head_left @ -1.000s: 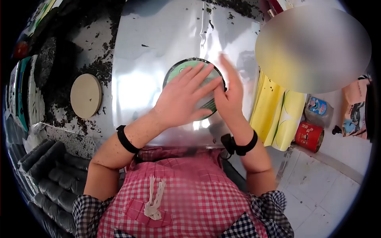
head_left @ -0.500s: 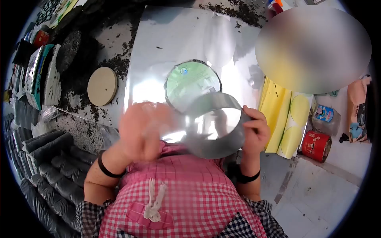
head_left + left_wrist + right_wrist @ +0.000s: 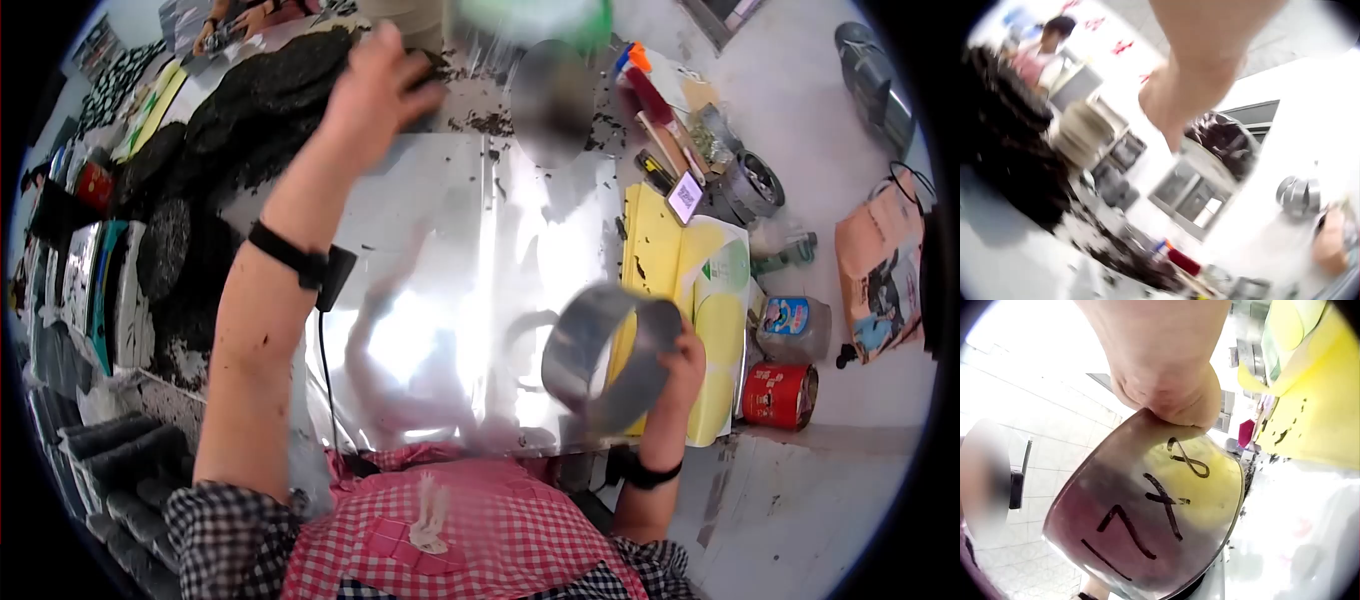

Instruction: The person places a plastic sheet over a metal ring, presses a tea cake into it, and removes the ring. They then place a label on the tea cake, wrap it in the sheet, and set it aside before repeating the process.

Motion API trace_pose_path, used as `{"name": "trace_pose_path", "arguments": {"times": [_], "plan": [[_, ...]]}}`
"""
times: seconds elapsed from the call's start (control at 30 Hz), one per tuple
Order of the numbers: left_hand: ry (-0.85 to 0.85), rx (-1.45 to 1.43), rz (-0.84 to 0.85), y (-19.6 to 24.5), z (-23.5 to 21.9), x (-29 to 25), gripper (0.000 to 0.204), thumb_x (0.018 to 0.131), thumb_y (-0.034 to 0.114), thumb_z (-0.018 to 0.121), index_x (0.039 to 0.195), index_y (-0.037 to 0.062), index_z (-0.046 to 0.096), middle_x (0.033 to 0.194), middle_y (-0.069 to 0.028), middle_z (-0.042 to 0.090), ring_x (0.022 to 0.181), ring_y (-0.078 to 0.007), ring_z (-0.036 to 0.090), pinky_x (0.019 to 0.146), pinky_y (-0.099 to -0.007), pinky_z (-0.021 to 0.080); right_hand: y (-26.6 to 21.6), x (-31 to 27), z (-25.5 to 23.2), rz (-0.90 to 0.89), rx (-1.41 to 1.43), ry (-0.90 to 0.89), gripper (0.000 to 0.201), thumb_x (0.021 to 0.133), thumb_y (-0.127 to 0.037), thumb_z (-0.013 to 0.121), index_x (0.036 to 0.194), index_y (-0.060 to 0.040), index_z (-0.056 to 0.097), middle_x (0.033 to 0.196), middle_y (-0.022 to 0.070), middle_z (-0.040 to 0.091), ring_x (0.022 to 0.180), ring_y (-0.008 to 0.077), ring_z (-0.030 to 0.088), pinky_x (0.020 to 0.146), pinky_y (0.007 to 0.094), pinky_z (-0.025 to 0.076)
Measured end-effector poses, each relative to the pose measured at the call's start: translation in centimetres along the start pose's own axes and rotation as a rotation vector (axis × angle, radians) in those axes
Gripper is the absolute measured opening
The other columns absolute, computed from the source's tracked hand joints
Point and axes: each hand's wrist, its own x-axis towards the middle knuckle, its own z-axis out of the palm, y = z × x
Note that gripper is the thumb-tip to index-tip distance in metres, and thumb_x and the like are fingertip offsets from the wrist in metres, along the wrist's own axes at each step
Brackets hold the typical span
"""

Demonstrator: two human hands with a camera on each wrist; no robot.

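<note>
My right hand (image 3: 682, 372) grips the rim of a wide metal ring (image 3: 570, 345), held tilted above the right front of the shiny metal sheet (image 3: 450, 260). The right wrist view shows dark handwritten marks on the ring's (image 3: 1147, 519) outer wall, with the hand (image 3: 1166, 394) at its upper edge. My left arm stretches forward; the left hand (image 3: 375, 100), blurred, has its fingers spread near a pale stack (image 3: 405, 15) and dark round slabs (image 3: 270, 85). Nothing shows in that hand. A blurred green-edged round thing (image 3: 585, 20) is at the top of the head view.
Yellow sheets (image 3: 650, 260) lie along the right edge, beside a red can (image 3: 778, 395), a clear jar (image 3: 795, 328) and a roll of tape (image 3: 752, 185). Dark crumbs (image 3: 490, 123) lie beyond the sheet. Another person's hands (image 3: 240, 20) show at far left.
Both hands first lay over a green-labelled disc on the sheet. The right hand then held the metal ring and has moved it right. The left hand has reached forward; the disc has left its place.
</note>
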Motion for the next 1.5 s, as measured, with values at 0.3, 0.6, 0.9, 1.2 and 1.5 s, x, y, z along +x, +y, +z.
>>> {"name": "trace_pose_path", "arguments": {"times": [0.3, 0.6, 0.9, 1.2, 1.5], "plan": [[-1.252, 1.132, -0.064, -4.8, -14.1, -27.8, 0.033, 0.072, 0.025, 0.090, 0.090, 0.0136, 0.065, 0.101, -0.0046, 0.065, 0.100, -0.0300, 0.064, 0.092, -0.0462, 0.051, 7.1, 0.4, 9.1, -0.244, -0.537, -0.211, 0.037, 0.085, 0.003, 0.057, 0.121, 0.0027, 0.066, 0.142, 0.0216, 0.060, 0.130, 0.0362, 0.059, 0.116, 0.0468, 0.041], [-0.943, 1.194, -0.030, -7.5, -16.2, -30.8, 0.010, 0.083, 0.017, 0.071, 0.075, 0.0120, 0.067, 0.084, -0.0087, 0.066, 0.086, -0.0327, 0.066, 0.077, -0.0457, 0.053, 6.8, -7.9, 11.6, -0.606, -1.346, -0.743, 0.030, 0.089, -0.027, 0.075, 0.107, -0.0037, 0.068, 0.098, 0.0121, 0.069, 0.096, 0.0300, 0.063, 0.102, 0.0493, 0.040], [-0.827, 1.368, -0.439, -2.1, -5.9, -16.9, 0.045, 0.088, 0.047, 0.079, 0.101, 0.0045, 0.072, 0.098, -0.0176, 0.072, 0.089, -0.0319, 0.068, 0.075, -0.0417, 0.053, -6.1, -10.5, 17.8, -0.086, -0.076, -1.092, 0.012, 0.090, -0.003, 0.075, 0.100, -0.0023, 0.070, 0.097, 0.0127, 0.067, 0.095, 0.0320, 0.062, 0.085, 0.0408, 0.048], [-0.601, 1.293, 0.860, 2.4, -9.1, -27.5, 0.029, 0.074, 0.005, 0.078, 0.101, 0.0136, 0.076, 0.105, -0.0029, 0.075, 0.105, -0.0254, 0.072, 0.094, -0.0434, 0.056, 8.4, -8.3, 15.9, -0.628, -1.084, -0.983, 0.046, 0.089, -0.014, 0.060, 0.132, 0.0014, 0.062, 0.127, 0.0202, 0.064, 0.122, 0.0382, 0.060, 0.103, 0.0470, 0.045], [-0.775, 1.547, 0.500, -3.3, -20.0, -37.1, 0.038, 0.085, 0.027, 0.074, 0.121, 0.0119, 0.073, 0.129, -0.0018, 0.071, 0.129, -0.0237, 0.063, 0.112, -0.0419, 0.047, -1.7, -11.3, 13.0, -0.279, -0.982, -0.814, 0.057, 0.093, -0.039, 0.068, 0.138, -0.0043, 0.061, 0.138, 0.0243, 0.063, 0.130, 0.0408, 0.059, 0.112, 0.0529, 0.043]]}}
